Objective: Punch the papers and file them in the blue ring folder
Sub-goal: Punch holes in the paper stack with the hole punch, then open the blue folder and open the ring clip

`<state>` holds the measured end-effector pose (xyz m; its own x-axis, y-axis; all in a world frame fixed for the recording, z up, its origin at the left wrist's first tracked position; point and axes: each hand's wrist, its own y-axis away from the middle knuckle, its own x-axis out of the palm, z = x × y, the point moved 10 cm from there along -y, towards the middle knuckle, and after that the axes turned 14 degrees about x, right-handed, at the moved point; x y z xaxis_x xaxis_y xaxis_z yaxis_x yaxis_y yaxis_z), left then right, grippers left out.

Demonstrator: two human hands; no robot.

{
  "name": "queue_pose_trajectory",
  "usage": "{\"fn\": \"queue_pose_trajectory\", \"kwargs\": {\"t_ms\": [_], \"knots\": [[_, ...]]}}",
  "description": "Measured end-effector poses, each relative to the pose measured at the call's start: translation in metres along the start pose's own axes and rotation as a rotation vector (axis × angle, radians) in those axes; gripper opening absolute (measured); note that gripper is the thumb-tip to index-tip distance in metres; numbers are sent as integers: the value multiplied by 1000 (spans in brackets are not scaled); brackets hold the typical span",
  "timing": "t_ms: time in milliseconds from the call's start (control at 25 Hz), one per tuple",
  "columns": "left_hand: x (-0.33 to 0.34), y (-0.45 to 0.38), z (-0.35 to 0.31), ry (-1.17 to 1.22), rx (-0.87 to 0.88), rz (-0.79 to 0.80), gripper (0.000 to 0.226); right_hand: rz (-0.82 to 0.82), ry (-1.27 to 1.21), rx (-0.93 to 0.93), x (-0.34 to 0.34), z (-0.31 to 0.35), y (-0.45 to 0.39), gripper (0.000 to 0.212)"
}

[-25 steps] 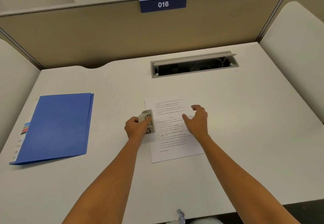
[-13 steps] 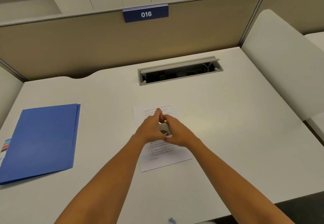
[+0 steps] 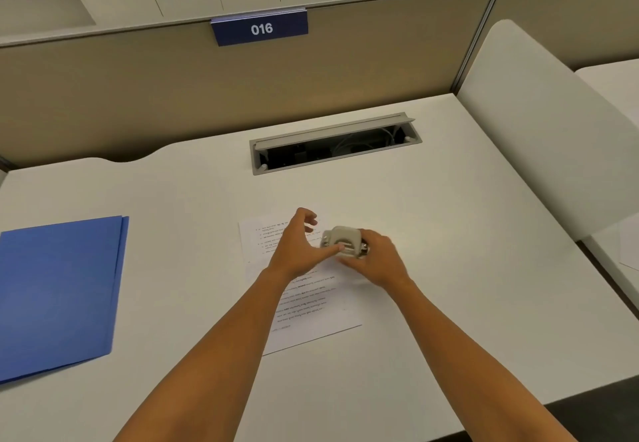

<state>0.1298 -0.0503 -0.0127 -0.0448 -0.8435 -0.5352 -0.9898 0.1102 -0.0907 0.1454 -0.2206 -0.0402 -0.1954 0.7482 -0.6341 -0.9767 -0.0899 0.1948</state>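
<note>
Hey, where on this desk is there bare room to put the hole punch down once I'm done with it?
Bare desk lies right of the paper up to the side panel, and between the blue folder and the paper. Crowded: both hands with the punch over the sheet.

pale grey hole punch with a glint of bare silver metal along its lower edge, gripped in the right hand. under the grip, white paper lined with rows of small black print. far left of the grip, a plain, solid blue folder. all on an off-white desk. beyond the grip, a navy sign with white "016" on a tan partition.
</note>
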Motion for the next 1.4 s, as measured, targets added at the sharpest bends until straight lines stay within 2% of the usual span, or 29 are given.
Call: {"fn": "queue_pose_trajectory", "kwargs": {"t_ms": [120, 240, 440, 600, 840, 920, 1000, 1040, 1160, 1280, 1400], "knots": [[-9, 1, 29, -162, -89, -21, 70, -264, -170, 219, -46, -48, -17, 39], [-26, 17, 62, -314, -222, -62, 79, -486, -112, 404, -80, -93, -29, 53], [-36, 51, 97, -380, -355, -74, 117, -612, -89, 655, -101, -132, -39, 59], [-32, 62, 112, -330, -428, -46, 126, -698, -100, 787, -106, -143, -38, 58], [-35, 70, 117, -293, -442, -61, 123, -786, -64, 739, -100, -142, -37, 54], [-37, 70, 116, -297, -442, -73, 123, -780, -78, 744, -98, -140, -37, 68], [-40, 70, 113, -336, -443, -78, 120, -794, -101, 783, -95, -135, -32, 96], [-42, 70, 111, -347, -443, -85, 118, -825, -94, 785, -93, -128, -27, 103], [-49, 69, 108, -320, -430, -125, 112, -859, 8, 644, -76, -90, -18, 90], [-67, 74, 111, -310, -420, -183, 101, -741, 63, 454, -37, -49, -17, 77], [-106, 95, 127, -389, -483, -266, 87, -632, 78, 299, -3, -11, -13, 68]]}}
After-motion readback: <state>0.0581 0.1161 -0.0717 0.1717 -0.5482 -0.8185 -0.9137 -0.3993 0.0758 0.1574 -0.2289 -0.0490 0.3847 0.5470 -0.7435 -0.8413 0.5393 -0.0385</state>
